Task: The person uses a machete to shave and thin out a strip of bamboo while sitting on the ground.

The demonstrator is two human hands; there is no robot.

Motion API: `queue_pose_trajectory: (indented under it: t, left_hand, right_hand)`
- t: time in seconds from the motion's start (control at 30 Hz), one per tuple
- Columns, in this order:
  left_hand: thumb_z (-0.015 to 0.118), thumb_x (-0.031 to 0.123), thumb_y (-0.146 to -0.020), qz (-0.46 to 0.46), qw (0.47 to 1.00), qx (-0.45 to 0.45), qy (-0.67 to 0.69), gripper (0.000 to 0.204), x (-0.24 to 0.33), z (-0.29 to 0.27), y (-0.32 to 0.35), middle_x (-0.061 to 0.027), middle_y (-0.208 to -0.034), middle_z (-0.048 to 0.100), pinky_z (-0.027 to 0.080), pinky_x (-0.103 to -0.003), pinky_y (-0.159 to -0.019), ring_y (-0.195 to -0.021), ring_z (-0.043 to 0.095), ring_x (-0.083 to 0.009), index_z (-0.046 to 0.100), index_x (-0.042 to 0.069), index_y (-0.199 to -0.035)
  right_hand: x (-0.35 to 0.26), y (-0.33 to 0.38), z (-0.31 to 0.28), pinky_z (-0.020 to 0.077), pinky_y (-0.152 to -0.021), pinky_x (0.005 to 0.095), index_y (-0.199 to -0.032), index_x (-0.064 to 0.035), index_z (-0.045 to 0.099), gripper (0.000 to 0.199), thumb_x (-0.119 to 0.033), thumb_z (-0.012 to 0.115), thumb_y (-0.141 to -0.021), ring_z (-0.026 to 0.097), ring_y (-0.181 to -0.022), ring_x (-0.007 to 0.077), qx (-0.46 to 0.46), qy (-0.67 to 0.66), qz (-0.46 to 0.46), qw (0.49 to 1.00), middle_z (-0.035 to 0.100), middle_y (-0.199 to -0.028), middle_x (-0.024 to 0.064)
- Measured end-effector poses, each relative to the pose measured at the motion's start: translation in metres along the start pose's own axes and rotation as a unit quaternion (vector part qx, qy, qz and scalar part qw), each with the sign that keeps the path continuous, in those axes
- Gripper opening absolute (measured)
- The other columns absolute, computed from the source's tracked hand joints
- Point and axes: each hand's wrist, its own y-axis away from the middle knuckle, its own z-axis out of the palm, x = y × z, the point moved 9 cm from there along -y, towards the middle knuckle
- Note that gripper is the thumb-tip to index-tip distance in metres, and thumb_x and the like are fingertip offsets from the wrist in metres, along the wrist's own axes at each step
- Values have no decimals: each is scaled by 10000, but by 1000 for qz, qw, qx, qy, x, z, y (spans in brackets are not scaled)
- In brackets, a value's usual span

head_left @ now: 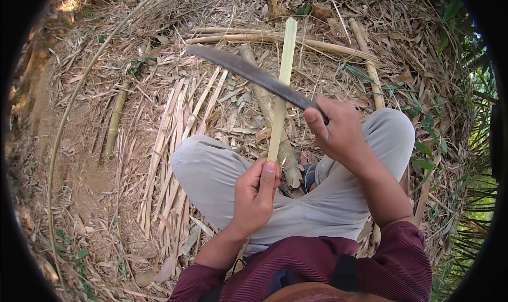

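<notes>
While I am watching through the head camera, the left hand (256, 193) is gripping the lower end of a pale green bamboo strip (281, 85), holding it upright over the crossed legs in grey trousers (211, 175). The right hand (338, 130) is closing tight around the handle of a long dark knife (248, 71), whose blade is lying across the strip well above the left thumb. Split slats (174, 143) are lying on the dry leaf litter (95, 159) to the left. I am judging the risk as this: the blade could be sliding down the smooth strip toward the left fingers or the knee if the strip is twisting in that grip.
</notes>
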Motion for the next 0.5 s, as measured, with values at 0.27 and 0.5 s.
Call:
queue_pose_trajectory:
  t: [0.27,0.5]
  left_hand:
    - [502,42,-963,142,974,95,-146,127,-7,-14,2,18,-686,522,330,-237,-515,-595,444,-46,569,3,-862]
    - [492,66,-995,201,964,70,-162,145,20,-2,-2,36,-691,505,290,-201,-501,-585,411,-15,596,-16,-934]
  right_hand:
    - [-55,27,29,448,-444,330,-685,-85,541,698,-773,652,-649,578,-475,222,-21,68,-203,977,505,-573,44]
    - [-50,12,14,433,-438,307,-655,-110,538,710,-814,626,-624,560,-458,203,37,106,-233,966,484,-554,28]
